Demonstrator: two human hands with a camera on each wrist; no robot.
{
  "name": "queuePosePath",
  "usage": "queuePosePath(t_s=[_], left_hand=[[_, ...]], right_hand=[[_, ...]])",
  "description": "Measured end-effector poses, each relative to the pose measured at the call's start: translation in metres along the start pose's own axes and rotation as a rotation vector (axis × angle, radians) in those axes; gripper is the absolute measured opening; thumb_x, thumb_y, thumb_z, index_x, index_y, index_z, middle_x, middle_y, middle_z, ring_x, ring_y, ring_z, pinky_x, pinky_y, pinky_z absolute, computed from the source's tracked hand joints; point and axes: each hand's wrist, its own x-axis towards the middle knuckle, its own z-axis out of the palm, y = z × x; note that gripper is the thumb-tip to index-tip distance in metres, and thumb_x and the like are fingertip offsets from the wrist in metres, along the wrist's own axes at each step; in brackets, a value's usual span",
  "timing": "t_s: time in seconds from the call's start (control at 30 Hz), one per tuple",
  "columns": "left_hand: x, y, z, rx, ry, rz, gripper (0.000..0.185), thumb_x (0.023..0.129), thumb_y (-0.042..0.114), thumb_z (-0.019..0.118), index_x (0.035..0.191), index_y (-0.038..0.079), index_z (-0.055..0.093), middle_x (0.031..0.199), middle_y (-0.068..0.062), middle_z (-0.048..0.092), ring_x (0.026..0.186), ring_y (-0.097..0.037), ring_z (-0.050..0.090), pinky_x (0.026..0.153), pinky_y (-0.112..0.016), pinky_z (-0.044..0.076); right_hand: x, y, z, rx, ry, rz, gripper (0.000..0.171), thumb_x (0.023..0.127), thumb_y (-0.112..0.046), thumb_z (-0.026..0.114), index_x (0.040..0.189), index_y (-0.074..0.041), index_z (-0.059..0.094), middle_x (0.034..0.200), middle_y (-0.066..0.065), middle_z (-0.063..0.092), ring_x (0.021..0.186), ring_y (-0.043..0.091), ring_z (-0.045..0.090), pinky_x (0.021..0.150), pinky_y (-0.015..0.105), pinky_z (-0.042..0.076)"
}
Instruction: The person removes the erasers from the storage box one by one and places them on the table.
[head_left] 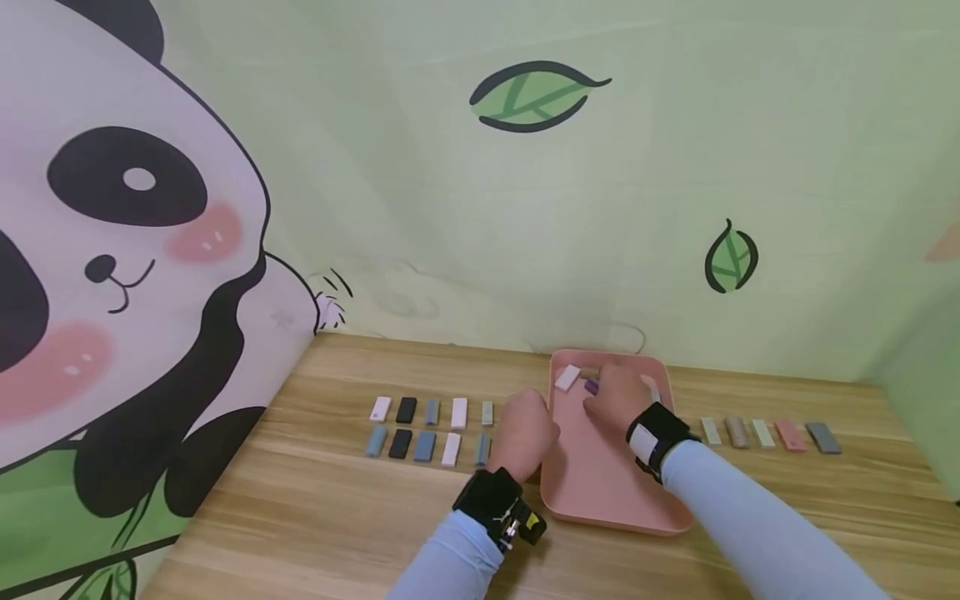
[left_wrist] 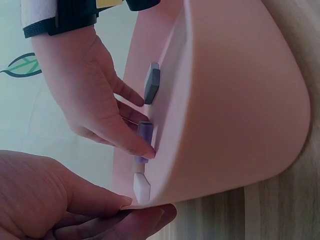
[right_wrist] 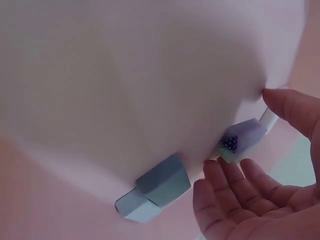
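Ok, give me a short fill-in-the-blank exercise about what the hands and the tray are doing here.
1. The right hand reaches into a tray whose colour is ____.
2. The left hand rests at the tray's ____ edge.
3. The right hand's fingertips touch a small block coloured ____.
4. On the table left of the tray, small blocks lie in ____ rows.

Missing words: pink; left; purple; two

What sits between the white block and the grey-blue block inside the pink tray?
A purple block lies between the white block and the grey-blue block, touched by the right hand's fingers. The left wrist view shows this, along the pink tray wall.
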Motion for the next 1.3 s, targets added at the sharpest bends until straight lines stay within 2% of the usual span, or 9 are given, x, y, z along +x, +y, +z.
queuePosePath(t_s=[0.13, 0.27, 0.43, 0.53, 0.7, 0.77, 0.97, 1.1, 1.3], left_hand=[[0.000, 0.000, 0.000, -0.012, -0.001, 0.001, 0.003, 0.083, 0.008, 0.063, 0.084, 0.005, 0.065, 0.067, -0.004, 0.056, 0.054, -0.016, 0.053, 0.045, -0.024, 0.040], [0.001, -0.001, 0.001, -0.006, 0.006, 0.012, 0.003, 0.082, 0.007, 0.064, 0.082, 0.005, 0.065, 0.065, -0.003, 0.055, 0.053, -0.016, 0.052, 0.044, -0.024, 0.039], [0.001, 0.000, 0.002, 0.006, 0.013, 0.020, 0.002, 0.081, 0.007, 0.064, 0.080, 0.006, 0.064, 0.065, -0.003, 0.055, 0.053, -0.015, 0.052, 0.044, -0.024, 0.039], [0.001, 0.000, 0.002, 0.004, 0.007, 0.014, 0.002, 0.081, 0.007, 0.064, 0.081, 0.006, 0.064, 0.066, -0.003, 0.056, 0.053, -0.015, 0.052, 0.044, -0.025, 0.039], [-0.001, 0.002, 0.000, -0.018, -0.004, 0.002, 0.002, 0.082, 0.007, 0.064, 0.082, 0.006, 0.062, 0.067, -0.003, 0.056, 0.054, -0.015, 0.053, 0.044, -0.025, 0.040], [-0.002, 0.002, 0.000, -0.029, -0.002, -0.001, 0.003, 0.082, 0.007, 0.064, 0.080, 0.007, 0.062, 0.066, -0.003, 0.056, 0.053, -0.015, 0.053, 0.044, -0.025, 0.040], [-0.001, 0.001, 0.001, -0.014, 0.010, 0.002, 0.007, 0.082, 0.008, 0.065, 0.076, 0.008, 0.061, 0.064, -0.003, 0.054, 0.052, -0.016, 0.052, 0.044, -0.025, 0.039], [-0.001, 0.001, 0.001, -0.004, 0.015, 0.003, 0.008, 0.081, 0.008, 0.065, 0.075, 0.008, 0.061, 0.063, -0.003, 0.055, 0.052, -0.015, 0.053, 0.044, -0.025, 0.039], [0.001, 0.002, 0.002, -0.006, 0.028, 0.014, 0.010, 0.080, 0.005, 0.063, 0.071, 0.008, 0.060, 0.063, -0.003, 0.055, 0.052, -0.016, 0.052, 0.044, -0.025, 0.039]], right_hand=[[0.001, 0.001, 0.002, 0.026, 0.023, -0.033, 0.028, 0.079, -0.010, 0.062, 0.107, -0.005, 0.067, 0.107, 0.014, 0.069, 0.091, 0.027, 0.067, 0.075, 0.040, 0.053], [0.005, 0.004, 0.005, 0.002, 0.047, -0.047, 0.008, 0.082, -0.010, 0.062, 0.084, -0.006, 0.068, 0.079, 0.010, 0.067, 0.069, 0.022, 0.061, 0.062, 0.034, 0.046], [0.003, 0.004, 0.004, -0.015, 0.046, -0.059, 0.021, 0.085, -0.014, 0.064, 0.065, -0.009, 0.060, 0.055, 0.001, 0.043, 0.054, 0.018, 0.047, 0.054, 0.030, 0.037], [-0.003, -0.001, 0.001, 0.002, 0.003, -0.069, 0.006, 0.084, -0.014, 0.065, 0.083, -0.009, 0.068, 0.055, 0.000, 0.041, 0.050, 0.017, 0.042, 0.052, 0.028, 0.036], [-0.015, -0.015, -0.007, -0.013, -0.073, -0.078, 0.047, 0.083, -0.010, 0.066, 0.128, -0.013, 0.055, 0.058, 0.002, 0.049, 0.050, 0.017, 0.047, 0.052, 0.027, 0.038], [-0.019, -0.018, -0.009, -0.019, -0.089, -0.074, 0.046, 0.082, -0.010, 0.066, 0.127, -0.010, 0.056, 0.062, 0.004, 0.057, 0.051, 0.017, 0.050, 0.052, 0.026, 0.039], [-0.032, -0.021, -0.012, -0.035, -0.150, -0.055, 0.009, 0.078, -0.013, 0.071, 0.084, -0.006, 0.069, 0.101, 0.008, 0.069, 0.059, 0.015, 0.054, 0.056, 0.025, 0.042], [-0.042, -0.022, -0.019, -0.012, -0.184, -0.040, 0.009, 0.079, -0.015, 0.071, 0.079, -0.006, 0.067, 0.077, 0.004, 0.065, 0.063, 0.015, 0.054, 0.060, 0.026, 0.044], [-0.053, -0.017, -0.037, 0.019, -0.139, -0.077, 0.011, 0.078, -0.018, 0.073, 0.079, -0.008, 0.068, 0.074, 0.000, 0.064, 0.066, 0.013, 0.055, 0.065, 0.026, 0.046]])
